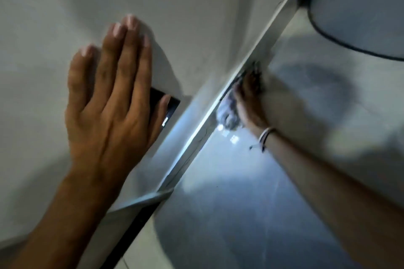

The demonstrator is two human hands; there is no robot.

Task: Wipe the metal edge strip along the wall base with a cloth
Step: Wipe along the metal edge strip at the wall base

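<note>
Right now my left hand [109, 102] lies flat with fingers spread against the pale grey wall [196, 17], gripping nothing. My right hand [251, 102], a thin bracelet [265, 137] at its wrist, has its grip bunched around a crumpled whitish cloth [227, 113], pressing it on the shiny metal edge strip [218, 107] where wall meets glossy floor [240, 203]

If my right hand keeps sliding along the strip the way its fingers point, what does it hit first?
Probably nothing soon: the right hand, gripping the cloth, points up along the metal strip. The round dark-rimmed object lies beyond, though depth is unclear.
</note>
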